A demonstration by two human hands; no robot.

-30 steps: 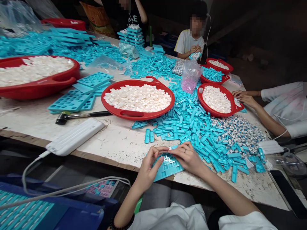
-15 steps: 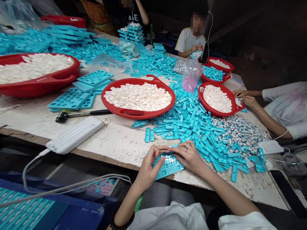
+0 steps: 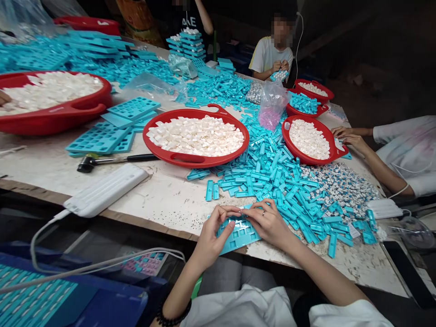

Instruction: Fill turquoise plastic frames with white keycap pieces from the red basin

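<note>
turquoise tray (image 3: 237,238), partly hidden by left hand (image 3: 214,229), right hand (image 3: 268,222), far cells obscured

Exposure v. uneven: tabletop (image 3: 146,200) mid-frame fairly bright, bkgd upper R nearly black, lower L under table edge dim too. Light looks to be from overhead, approx. neutral. White pcs (image 3: 197,136) in ctr red basin (image 3: 218,162) read brightest; glossy glints on loose blue pcs (image 3: 265,177) & blue tray (image 3: 240,238). Tabletop shadows faint, soft-edged. L hand (image 3: 214,231) & R hand (image 3: 269,222) reasonably sharp, but detail btwn fingertips too small to read. Plastic bag (image 3: 27,20) upper L soft/smeary. Wide-angle stretch twd edges, esp. far-L red basin (image 3: 44,121); pixelated block over seated co-worker (image 3: 270,56) up top.
</note>
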